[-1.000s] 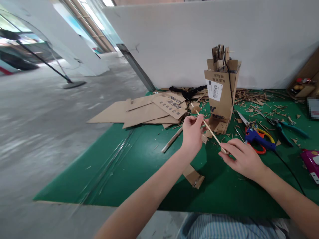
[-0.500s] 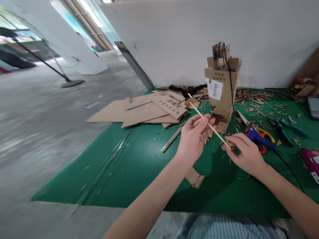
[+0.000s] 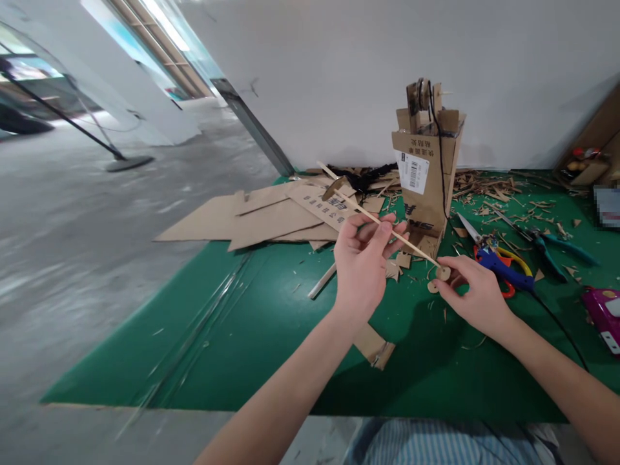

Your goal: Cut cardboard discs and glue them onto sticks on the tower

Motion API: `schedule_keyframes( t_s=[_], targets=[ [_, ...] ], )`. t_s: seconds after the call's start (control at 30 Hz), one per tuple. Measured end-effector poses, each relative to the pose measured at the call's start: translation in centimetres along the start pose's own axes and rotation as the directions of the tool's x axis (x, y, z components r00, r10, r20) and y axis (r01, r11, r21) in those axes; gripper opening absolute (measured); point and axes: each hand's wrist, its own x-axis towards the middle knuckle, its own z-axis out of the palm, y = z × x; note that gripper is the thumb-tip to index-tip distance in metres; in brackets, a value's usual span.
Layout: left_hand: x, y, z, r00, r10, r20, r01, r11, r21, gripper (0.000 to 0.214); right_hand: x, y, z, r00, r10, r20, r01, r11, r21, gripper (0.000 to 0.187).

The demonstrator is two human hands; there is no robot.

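A thin wooden stick is pinched between the thumb and fingers of my left hand, slanting down towards the right. Near its far end the stick carries a brown cardboard disc. At the near end, my right hand grips a small round cardboard disc against the stick's tip; whether the stick passes through it I cannot tell. A second small disc shows just below my right fingertips. Beyond both hands stands a tall cardboard box with a spool and black cord on top.
Cardboard sheets lie at the back left of the green table. To the right are a blue glue gun, scissors, teal-handled pliers and a magenta tool. Cardboard scraps litter the back; a strip lies in front.
The stick's far end has swung left and up, and my left hand has shifted slightly left. The small disc in my right hand now faces the camera more. The view has shifted slightly.
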Motion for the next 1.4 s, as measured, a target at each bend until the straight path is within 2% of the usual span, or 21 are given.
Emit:
schedule_keyframes(
  t_s=[0.37,0.6,0.87,1.07,1.3,1.4],
  targets=[
    [-1.2,-0.2,0.7,0.996,0.018,0.087,-0.024,0.997,0.07,0.033,0.2,0.4,0.2,0.998,0.023,0.053,-0.026,0.998,0.053,0.017],
    [-0.6,-0.5,0.1,0.994,0.089,0.066,-0.095,0.99,0.1,0.029,0.1,0.6,0.0,0.999,0.021,0.031,-0.02,0.999,-0.032,0.018],
    [-1.4,-0.8,-0.1,0.988,0.11,0.104,-0.121,0.987,0.109,0.025,0.1,0.2,0.0,0.998,0.009,0.063,-0.011,1.0,0.025,0.014],
    [-1.4,-0.9,-0.1,0.993,0.07,0.091,-0.079,0.992,0.103,0.027,0.2,0.3,-0.1,0.997,0.043,0.062,-0.043,0.999,0.002,0.013],
    [-1.8,-0.5,0.2,0.996,0.049,0.075,-0.059,0.989,0.135,0.027,0.2,0.2,-0.1,0.996,-0.01,0.091,0.011,1.0,-0.003,0.011],
    [-2.2,-0.3,0.3,0.992,0.064,0.106,-0.082,0.981,0.177,0.024,0.2,0.4,-0.1,0.995,-0.031,0.097,0.03,1.0,0.004,0.011]
  ],
)
